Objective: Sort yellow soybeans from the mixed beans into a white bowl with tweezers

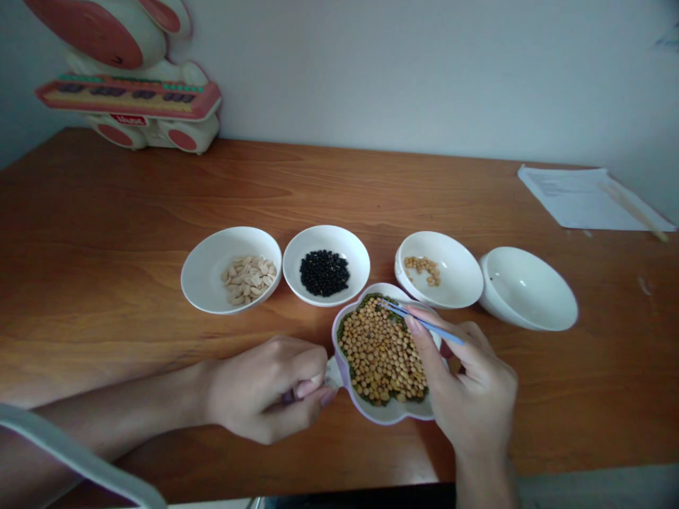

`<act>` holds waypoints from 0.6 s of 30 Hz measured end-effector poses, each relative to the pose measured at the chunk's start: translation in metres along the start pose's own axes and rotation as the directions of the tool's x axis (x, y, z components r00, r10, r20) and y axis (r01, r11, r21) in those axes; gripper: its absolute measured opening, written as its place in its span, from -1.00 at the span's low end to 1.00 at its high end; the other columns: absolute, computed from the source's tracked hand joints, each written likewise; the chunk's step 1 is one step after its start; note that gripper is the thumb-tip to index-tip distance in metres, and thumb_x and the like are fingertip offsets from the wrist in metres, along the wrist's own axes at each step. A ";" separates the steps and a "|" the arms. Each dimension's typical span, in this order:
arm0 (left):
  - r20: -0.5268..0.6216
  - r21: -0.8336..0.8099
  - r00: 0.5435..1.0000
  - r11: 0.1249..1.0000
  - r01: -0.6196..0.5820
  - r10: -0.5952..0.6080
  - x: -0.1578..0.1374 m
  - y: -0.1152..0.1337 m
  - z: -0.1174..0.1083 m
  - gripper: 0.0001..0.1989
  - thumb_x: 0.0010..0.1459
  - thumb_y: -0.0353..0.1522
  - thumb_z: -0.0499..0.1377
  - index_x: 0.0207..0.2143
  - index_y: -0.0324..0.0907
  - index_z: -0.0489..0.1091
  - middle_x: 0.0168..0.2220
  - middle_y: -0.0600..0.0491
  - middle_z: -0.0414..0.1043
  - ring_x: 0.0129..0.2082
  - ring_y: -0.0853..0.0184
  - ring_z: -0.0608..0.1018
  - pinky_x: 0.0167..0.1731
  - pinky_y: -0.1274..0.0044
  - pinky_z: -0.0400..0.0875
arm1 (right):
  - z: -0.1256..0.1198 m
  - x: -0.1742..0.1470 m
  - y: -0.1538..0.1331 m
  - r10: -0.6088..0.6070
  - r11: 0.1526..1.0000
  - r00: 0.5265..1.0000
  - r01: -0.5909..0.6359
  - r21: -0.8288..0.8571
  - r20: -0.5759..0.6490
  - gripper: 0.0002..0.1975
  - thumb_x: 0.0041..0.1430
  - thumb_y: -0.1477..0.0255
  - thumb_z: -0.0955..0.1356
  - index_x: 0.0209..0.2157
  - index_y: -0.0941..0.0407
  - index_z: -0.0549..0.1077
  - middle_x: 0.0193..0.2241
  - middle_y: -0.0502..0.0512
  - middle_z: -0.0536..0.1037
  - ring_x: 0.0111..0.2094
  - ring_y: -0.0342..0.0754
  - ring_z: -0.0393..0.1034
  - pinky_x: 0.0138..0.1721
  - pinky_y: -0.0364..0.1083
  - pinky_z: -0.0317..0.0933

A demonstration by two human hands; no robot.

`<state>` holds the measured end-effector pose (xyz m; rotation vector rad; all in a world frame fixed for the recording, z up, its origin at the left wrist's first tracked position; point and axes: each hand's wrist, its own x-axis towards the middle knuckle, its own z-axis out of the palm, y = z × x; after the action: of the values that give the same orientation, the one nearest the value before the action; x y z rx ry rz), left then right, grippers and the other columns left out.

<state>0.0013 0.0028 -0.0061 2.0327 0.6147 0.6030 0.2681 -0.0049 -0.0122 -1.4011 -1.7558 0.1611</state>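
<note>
My left hand is closed round the short handle of a flower-shaped dish with a pale purple rim. Soybeans fill the dish, with small green beans showing round their edge. Blue tweezers are pinched in my right hand, their tips down among the beans at the dish's far side. Just beyond the dish, a white bowl holds a small heap of soybeans. To its left, another bowl contains black beans.
A bowl of flat pale seeds stands at the left of the row. At the right end is a tilted bowl with a tiny dark speck inside. Papers and a rabbit toy keyboard lie along the wall.
</note>
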 end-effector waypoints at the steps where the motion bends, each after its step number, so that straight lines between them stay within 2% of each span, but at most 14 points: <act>1: 0.000 0.001 1.000 1.000 -0.001 0.001 0.000 0.000 0.000 -0.70 0.30 -0.50 0.07 -0.39 -0.07 -0.01 -0.51 0.21 0.17 -0.57 0.45 0.18 -0.53 0.51 0.09 | 0.000 0.000 0.000 -0.001 1.000 1.000 0.001 -0.001 -0.004 -0.75 0.30 0.48 0.47 -0.02 -0.03 0.65 -0.20 -0.01 0.73 -0.35 -0.16 0.53 -0.32 -0.17 0.43; 11: 0.001 0.008 1.000 1.000 -0.006 0.006 0.001 -0.001 0.000 -0.72 0.30 -0.50 0.07 -0.39 -0.07 0.00 -0.51 0.20 0.20 -0.57 0.44 0.21 -0.53 0.52 0.11 | 0.000 -0.003 0.000 -0.001 0.999 0.999 -0.001 -0.040 -0.039 -0.78 0.31 0.45 0.48 -0.03 -0.02 0.66 -0.30 -0.03 0.70 -0.45 -0.19 0.44 -0.39 -0.18 0.37; 18: 0.009 0.013 1.000 1.000 -0.008 0.007 0.000 0.000 0.000 -0.71 0.30 -0.49 0.07 -0.38 -0.07 -0.01 -0.51 0.20 0.21 -0.57 0.44 0.21 -0.52 0.51 0.12 | -0.001 -0.002 -0.002 0.000 0.999 0.999 -0.002 -0.053 -0.046 -0.80 0.32 0.45 0.47 -0.04 -0.01 0.65 -0.24 -0.02 0.71 -0.35 -0.17 0.54 -0.31 -0.17 0.40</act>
<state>0.0013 0.0032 -0.0062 2.0496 0.6072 0.5953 0.2671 -0.0075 -0.0119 -1.4324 -1.7325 0.0824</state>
